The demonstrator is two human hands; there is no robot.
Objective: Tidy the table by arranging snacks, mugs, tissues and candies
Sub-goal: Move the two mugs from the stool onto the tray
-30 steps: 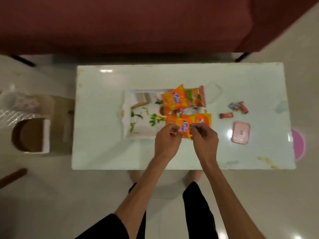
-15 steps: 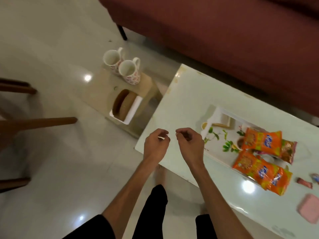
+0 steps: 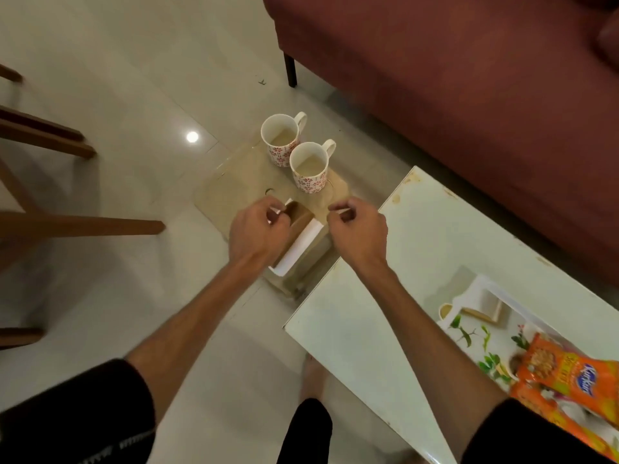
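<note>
Two white mugs with red flower prints, one behind the other, stand on a low beige stool left of the white table. In front of them on the stool sits a white tissue holder with a brown inside. My left hand hovers over the holder's left side, my right hand over its right side. Both have curled fingers and nothing visible in them. Orange snack packets lie on a flower-patterned tray on the table.
A maroon sofa runs behind the table and stool. Wooden chair legs stand on the tiled floor at the left. My knees show at the bottom edge, close to the table's near corner.
My hands let go of the snack packets on the tray and moved left off the table. The view turned left; both hands now hover over the tissue holder on the stool.
</note>
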